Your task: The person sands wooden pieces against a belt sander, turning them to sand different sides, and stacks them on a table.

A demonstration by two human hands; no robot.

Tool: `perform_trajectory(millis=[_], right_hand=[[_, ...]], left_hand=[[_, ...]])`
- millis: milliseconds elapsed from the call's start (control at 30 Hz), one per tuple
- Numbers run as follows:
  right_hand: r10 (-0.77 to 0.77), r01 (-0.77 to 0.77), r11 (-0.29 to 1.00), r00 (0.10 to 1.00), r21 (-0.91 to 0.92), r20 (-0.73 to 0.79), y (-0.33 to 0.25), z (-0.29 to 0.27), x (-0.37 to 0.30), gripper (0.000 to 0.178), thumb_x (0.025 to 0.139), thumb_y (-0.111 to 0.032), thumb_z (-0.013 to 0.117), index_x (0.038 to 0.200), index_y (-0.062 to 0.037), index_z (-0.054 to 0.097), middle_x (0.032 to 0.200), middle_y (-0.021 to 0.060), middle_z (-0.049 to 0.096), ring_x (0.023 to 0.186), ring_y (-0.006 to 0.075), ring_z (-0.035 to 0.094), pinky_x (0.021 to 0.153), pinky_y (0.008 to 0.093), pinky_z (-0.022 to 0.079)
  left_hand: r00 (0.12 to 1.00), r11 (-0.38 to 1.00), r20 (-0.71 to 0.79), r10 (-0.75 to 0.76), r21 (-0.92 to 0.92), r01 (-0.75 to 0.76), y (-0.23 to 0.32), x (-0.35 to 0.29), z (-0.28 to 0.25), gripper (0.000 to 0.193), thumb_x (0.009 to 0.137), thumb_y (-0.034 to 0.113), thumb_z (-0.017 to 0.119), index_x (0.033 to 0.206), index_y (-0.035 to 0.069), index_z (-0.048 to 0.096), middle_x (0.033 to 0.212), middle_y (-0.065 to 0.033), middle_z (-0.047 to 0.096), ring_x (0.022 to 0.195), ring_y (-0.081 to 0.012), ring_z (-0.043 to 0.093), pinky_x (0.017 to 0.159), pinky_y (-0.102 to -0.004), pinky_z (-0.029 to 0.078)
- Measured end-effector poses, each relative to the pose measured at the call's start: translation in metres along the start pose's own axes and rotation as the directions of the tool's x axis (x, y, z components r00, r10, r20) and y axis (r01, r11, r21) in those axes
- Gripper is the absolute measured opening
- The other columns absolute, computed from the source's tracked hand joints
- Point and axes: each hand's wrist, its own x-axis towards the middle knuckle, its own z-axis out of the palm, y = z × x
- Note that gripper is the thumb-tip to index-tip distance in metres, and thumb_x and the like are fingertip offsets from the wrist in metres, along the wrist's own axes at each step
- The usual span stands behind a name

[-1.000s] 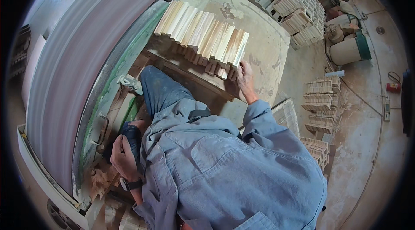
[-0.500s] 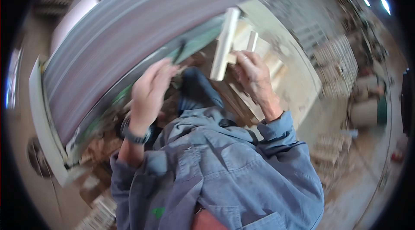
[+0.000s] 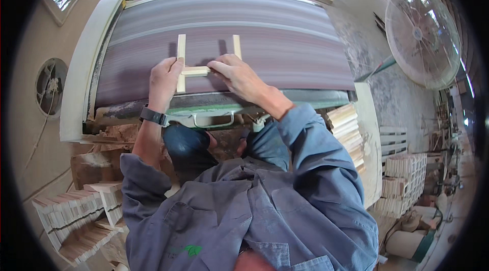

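A pale wooden H-shaped frame (image 3: 196, 71), two bars joined by a short crosspiece, is held over the wide grey-purple sanding belt (image 3: 285, 62). My left hand (image 3: 165, 81) grips the left bar near its joint with the crosspiece. Fingers of my right hand (image 3: 238, 76) are closed round the right end of the crosspiece and hide the lower part of the right bar. Shadows of the bars fall on the belt. Whether the wood touches the belt I cannot tell.
A metal handle (image 3: 214, 119) is on the machine's near edge. Wooden pieces (image 3: 346, 131) lie on a pale side table (image 3: 374, 169) at right. Stacked wood (image 3: 76, 212) stands lower left, with more stacks (image 3: 407, 179) at right. A large fan (image 3: 417, 34) is far right.
The wooden frame has moved from above the side table at right to over the belt. My left hand has come onto it, and my view has turned toward the machine.
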Motion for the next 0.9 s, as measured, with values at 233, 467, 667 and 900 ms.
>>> perform_trajectory(millis=[233, 467, 667, 900], right_hand=[[-0.139, 0.132, 0.989, 0.984, 0.065, 0.112, 0.057, 0.068, 0.066, 0.015, 0.079, 0.0, 0.06, 0.094, -0.0021, 0.064, 0.089, 0.0138, 0.057, 0.086, 0.0328, 0.055, 0.075, 0.0409, 0.046], [-0.125, 0.113, 0.98, 0.99, 0.161, 0.066, 0.07, 0.093, 0.077, 0.017, 0.081, -0.001, 0.059, 0.097, -0.0025, 0.064, 0.09, 0.0134, 0.058, 0.086, 0.0326, 0.054, 0.077, 0.0423, 0.046], [-0.1, 0.086, 0.981, 0.992, 0.173, 0.074, 0.081, 0.092, 0.088, 0.016, 0.083, -0.005, 0.062, 0.099, -0.004, 0.065, 0.092, 0.0129, 0.057, 0.091, 0.0321, 0.053, 0.082, 0.0421, 0.044], [-0.068, 0.034, 0.983, 0.979, 0.179, 0.19, 0.096, 0.056, 0.07, 0.014, 0.086, -0.007, 0.063, 0.1, -0.0061, 0.063, 0.094, 0.0114, 0.055, 0.093, 0.0304, 0.051, 0.082, 0.0417, 0.043]], left_hand=[[0.775, 0.333, 0.062, 0.629, 0.879, -0.34, -0.025, 0.074, -0.032, 0.057, 0.097, 0.034, 0.051, 0.142, 0.001, 0.041, 0.146, -0.0203, 0.043, 0.139, -0.0335, 0.035, 0.114, -0.0447, 0.026], [0.848, 0.209, 0.131, 0.513, 0.939, -0.271, -0.05, 0.116, -0.033, 0.061, 0.099, 0.04, 0.043, 0.146, 0.002, 0.035, 0.15, -0.0193, 0.037, 0.143, -0.0326, 0.028, 0.117, -0.0443, 0.022], [0.905, 0.285, 0.079, 0.417, 0.934, -0.213, -0.034, 0.121, -0.028, 0.064, 0.099, 0.043, 0.043, 0.148, 0.004, 0.031, 0.154, -0.0185, 0.03, 0.146, -0.0316, 0.023, 0.119, -0.0431, 0.018], [0.871, 0.268, 0.079, 0.486, 0.935, -0.234, -0.033, 0.118, 0.011, 0.064, 0.099, 0.043, 0.046, 0.147, 0.004, 0.033, 0.153, -0.0215, 0.031, 0.145, -0.0363, 0.023, 0.118, -0.0455, 0.018]])
